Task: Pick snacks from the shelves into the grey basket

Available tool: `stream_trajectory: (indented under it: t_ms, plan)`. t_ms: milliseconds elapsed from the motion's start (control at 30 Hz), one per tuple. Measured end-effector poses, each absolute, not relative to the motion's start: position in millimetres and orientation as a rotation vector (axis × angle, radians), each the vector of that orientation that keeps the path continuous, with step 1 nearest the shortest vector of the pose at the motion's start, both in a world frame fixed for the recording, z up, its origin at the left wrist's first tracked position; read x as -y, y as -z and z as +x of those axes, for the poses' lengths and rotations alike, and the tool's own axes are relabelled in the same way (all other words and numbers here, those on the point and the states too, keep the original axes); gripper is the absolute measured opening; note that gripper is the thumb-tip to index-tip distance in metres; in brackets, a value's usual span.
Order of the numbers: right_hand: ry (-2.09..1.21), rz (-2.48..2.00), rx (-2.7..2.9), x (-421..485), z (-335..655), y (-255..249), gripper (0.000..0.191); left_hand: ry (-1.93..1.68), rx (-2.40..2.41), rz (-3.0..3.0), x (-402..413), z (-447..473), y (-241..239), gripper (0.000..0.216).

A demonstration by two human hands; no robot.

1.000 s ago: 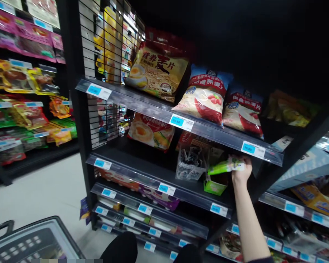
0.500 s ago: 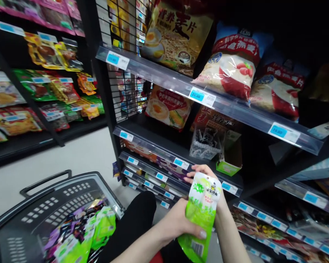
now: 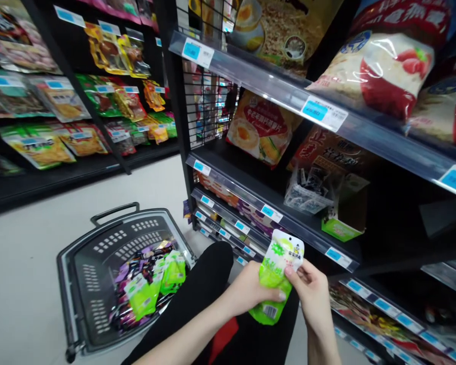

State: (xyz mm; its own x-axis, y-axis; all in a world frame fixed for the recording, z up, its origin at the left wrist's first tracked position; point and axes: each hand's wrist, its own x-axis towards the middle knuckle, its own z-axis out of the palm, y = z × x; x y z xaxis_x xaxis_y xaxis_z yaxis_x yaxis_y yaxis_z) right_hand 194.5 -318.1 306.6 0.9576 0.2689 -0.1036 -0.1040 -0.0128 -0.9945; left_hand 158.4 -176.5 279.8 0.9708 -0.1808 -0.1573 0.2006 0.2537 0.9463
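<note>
A green-and-white snack pouch (image 3: pixel 275 276) is held upright, a little tilted, in front of my knees. My left hand (image 3: pixel 251 290) grips it from the left, thumb across the front above the barcode. At the pouch's upper right edge, my right hand (image 3: pixel 310 285) pinches it between thumb and fingers; some fingers are partly hidden. On the floor to the left stands a grey shopping basket (image 3: pixel 84 253). Inside it, several matching green packets (image 3: pixel 142 296) lie over purple and dark small packets (image 3: pixel 127 268).
Black shelves with price tags rise ahead, holding oat bags (image 3: pixel 395 71), a boxed cereal pack (image 3: pixel 260 129), a clear plastic tub (image 3: pixel 307 195) and an open green carton (image 3: pixel 342 229). More snack bags (image 3: pixel 38 144) fill the left shelves. My black-clad knee (image 3: pixel 216 258) is beside the basket.
My right hand has come from behind the pouch, fingers spread towards the shelf, to pinch its right edge. The view has shifted, so more of the basket shows.
</note>
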Motion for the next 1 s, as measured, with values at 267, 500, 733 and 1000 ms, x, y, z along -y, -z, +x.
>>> stream_trajectory:
  t_ms: [267, 500, 733, 1000]
  plan:
    - [-0.300, -1.646, 0.151, 315.5, 189.4, -291.1, 0.030, 0.200, -0.082, 1.377, 173.7, 148.5, -274.7, 0.020]
    - [-0.268, -1.707, -0.120, 304.7, 168.7, -249.7, 0.034, 0.252, -0.171, 1.452, 164.0, 122.7, -253.9, 0.022]
    - [-0.714, -1.950, 0.180, 303.8, 134.7, -174.0, 0.045, 0.201, -0.549, 1.526, 83.3, 57.1, -162.4, 0.027]
    - [-0.809, -2.356, 0.111, 372.2, 137.9, -121.9, 0.031, 0.044, -1.203, 1.660, -47.9, 8.4, -70.5, 0.029]
